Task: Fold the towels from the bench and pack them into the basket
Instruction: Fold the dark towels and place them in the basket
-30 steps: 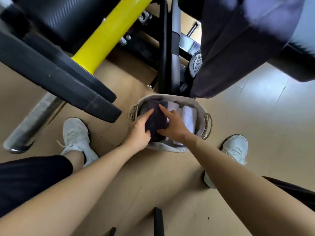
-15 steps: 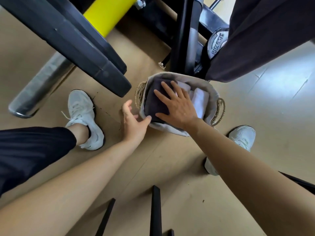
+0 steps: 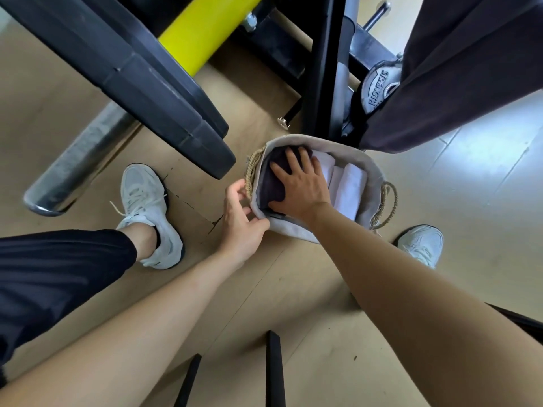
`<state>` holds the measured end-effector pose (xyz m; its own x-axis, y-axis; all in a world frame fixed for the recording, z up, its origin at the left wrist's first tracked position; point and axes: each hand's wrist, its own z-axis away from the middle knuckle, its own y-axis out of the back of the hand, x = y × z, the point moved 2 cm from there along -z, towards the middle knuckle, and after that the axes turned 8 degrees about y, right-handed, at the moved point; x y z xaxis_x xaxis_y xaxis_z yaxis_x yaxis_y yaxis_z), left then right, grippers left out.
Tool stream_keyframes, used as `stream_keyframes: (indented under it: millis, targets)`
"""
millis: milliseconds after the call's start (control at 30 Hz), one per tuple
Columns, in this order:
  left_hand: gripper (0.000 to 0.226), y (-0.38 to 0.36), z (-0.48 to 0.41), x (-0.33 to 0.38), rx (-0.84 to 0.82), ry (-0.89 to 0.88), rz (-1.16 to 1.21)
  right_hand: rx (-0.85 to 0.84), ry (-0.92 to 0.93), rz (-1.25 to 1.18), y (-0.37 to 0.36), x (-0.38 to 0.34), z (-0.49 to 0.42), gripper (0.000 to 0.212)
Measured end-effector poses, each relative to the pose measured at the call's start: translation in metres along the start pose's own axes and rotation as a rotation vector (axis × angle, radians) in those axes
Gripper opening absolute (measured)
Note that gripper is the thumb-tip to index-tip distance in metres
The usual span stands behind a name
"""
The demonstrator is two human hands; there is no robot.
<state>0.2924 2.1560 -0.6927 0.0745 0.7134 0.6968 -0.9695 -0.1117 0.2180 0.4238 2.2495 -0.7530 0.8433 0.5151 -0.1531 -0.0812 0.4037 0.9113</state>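
A round basket (image 3: pixel 370 171) with a grey cloth liner and woven rope handles stands on the floor. Inside lie a folded dark towel (image 3: pixel 271 183) on the left and folded white towels (image 3: pixel 349 186) on the right. My right hand (image 3: pixel 302 183) lies flat with spread fingers on the dark towel, pressing it down. My left hand (image 3: pixel 239 221) grips the basket's near-left rim, fingers curled over the liner beside the left handle. A large dark towel (image 3: pixel 458 71) hangs down from the bench at the upper right, just behind the basket.
A black and yellow gym machine (image 3: pixel 141 71) with padded arms overhangs the floor at the upper left. A black upright post (image 3: pixel 323 63) and a weight plate (image 3: pixel 379 86) stand right behind the basket. My white shoes (image 3: pixel 147 207) flank it. Black bars (image 3: pixel 274 368) rise at the bottom.
My left hand left the dark towel, moved outside the basket and took hold of its rim. My right hand flattened onto the dark towel. The view has shifted closer.
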Motion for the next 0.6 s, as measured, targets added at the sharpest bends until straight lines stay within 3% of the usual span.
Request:
stream_keyframes:
  millis: [167, 400, 500, 600]
  targets:
    - [0.079, 0.007, -0.005, -0.002, -0.051, 0.024, -0.013, -0.073, 0.004, 0.009, 0.010, -0.002, -0.005, 0.094]
    - [0.094, 0.015, 0.000, 0.003, -0.113, 0.081, -0.140, -0.124, 0.047, -0.177, 0.051, 0.013, 0.031, 0.089]
    - [0.104, 0.019, 0.012, 0.009, -0.178, 0.093, -0.280, -0.137, 0.028, -0.197, 0.079, 0.017, 0.054, 0.081]
    - [0.099, 0.025, 0.029, 0.019, -0.216, 0.081, -0.375, -0.200, 0.000, -0.199, 0.118, 0.019, 0.080, 0.066]
